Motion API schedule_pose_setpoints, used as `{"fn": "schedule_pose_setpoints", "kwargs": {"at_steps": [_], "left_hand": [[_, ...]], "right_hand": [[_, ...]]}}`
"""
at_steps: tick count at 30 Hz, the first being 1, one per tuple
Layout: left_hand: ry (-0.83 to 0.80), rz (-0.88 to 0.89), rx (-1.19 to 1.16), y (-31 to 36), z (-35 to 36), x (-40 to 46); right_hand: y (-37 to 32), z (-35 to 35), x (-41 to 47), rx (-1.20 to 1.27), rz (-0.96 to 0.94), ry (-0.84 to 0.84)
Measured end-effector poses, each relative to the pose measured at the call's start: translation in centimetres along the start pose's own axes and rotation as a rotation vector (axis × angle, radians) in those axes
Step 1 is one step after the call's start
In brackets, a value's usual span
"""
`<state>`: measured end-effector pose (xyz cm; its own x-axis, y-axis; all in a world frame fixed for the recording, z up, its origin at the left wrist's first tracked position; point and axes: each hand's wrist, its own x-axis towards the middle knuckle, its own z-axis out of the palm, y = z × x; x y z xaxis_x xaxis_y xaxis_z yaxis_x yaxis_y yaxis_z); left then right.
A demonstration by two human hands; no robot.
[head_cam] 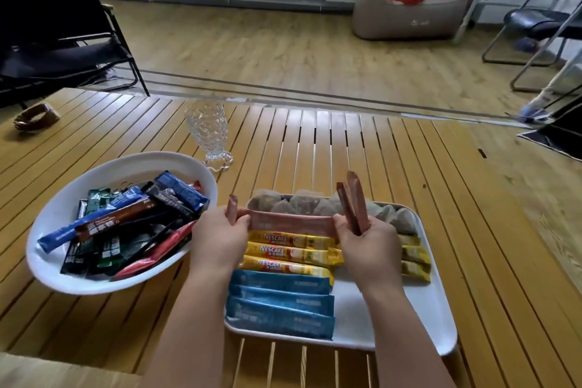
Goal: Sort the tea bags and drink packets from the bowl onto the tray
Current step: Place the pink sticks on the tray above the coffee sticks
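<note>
– So, where are the hands?
– I see both pinching pink packets (291, 221): left hand (220, 235) one end, right hand (367, 241) the other plus two upright, above the tray (437, 302); bowl (63, 208) left of them

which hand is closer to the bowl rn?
Left. The left hand sits just beside the bowl rim; the right hand is farther off, over the tray.
</note>
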<state>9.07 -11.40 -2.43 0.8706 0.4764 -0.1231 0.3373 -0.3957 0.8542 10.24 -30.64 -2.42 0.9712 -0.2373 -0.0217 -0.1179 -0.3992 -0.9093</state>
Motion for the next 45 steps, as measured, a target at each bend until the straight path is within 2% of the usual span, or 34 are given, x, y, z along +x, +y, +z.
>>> {"fn": "schedule_pose_setpoints", "kwargs": {"at_steps": [2,4,6,8,11,13,16,23,27,30,32,34,36,38,40,42,45], "left_hand": [[-0.034,-0.022,0.053,0.1,-0.1,0.2],[-0.134,-0.065,-0.204,0.3,-0.4,0.2],[-0.231,-0.142,-0.416,0.5,-0.5,0.0],[-0.226,-0.164,-0.346,0.0,-0.2,0.2],[-0.106,-0.155,-0.270,-0.4,-0.2,0.7],[-0.022,-0.123,-0.218,-0.4,-0.3,0.9],[0.020,-0.042,-0.036,-0.5,0.0,1.0],[0.009,0.053,0.260,-0.8,0.4,1.0],[0.029,0.085,0.296,-0.4,0.2,0.6],[0.143,0.150,0.085,0.5,-0.4,-0.2],[0.129,0.140,-0.307,1.5,-0.8,-0.6],[0.002,0.083,-0.603,2.3,-0.7,-1.2],[-0.090,0.037,-0.674,2.9,-0.1,-1.5],[-0.134,0.002,-0.719,3.4,0.4,-1.6],[-0.159,-0.036,-0.768,3.6,0.5,-1.4],[-0.195,-0.085,-0.784,3.4,0.1,-1.2],[-0.279,-0.062,-0.871,2.1,-1.0,-0.6]], "right_hand": [[-1.3,-0.6,-0.5,0.133,-0.067,-0.025],[-3.2,-1.4,-1.1,0.246,-0.291,0.044],[-4.4,-1.6,-1.4,0.206,-0.479,0.120],[-4.3,-1.0,-1.4,0.157,-0.425,0.147],[-2.6,-0.3,-0.7,0.096,-0.274,0.189],[-1.1,0.0,-0.2,0.052,-0.184,0.150],[0.5,0.7,0.8,-0.063,-0.036,0.050],[1.1,1.8,1.3,-0.343,0.026,0.032],[0.8,1.6,1.0,-0.357,-0.002,0.049],[0.2,0.6,0.6,-0.183,-0.059,0.100],[-0.4,0.1,0.2,0.072,-0.003,0.051],[-1.2,0.0,-0.7,0.335,0.153,-0.157],[-1.8,0.0,-1.7,0.478,0.289,-0.405],[-2.1,0.0,-2.1,0.512,0.320,-0.545],[-2.1,0.0,-1.9,0.510,0.286,-0.551],[-2.1,-0.1,-1.6,0.555,0.299,-0.472],[-2.0,-0.1,-1.2,0.722,0.456,-0.330]]}}
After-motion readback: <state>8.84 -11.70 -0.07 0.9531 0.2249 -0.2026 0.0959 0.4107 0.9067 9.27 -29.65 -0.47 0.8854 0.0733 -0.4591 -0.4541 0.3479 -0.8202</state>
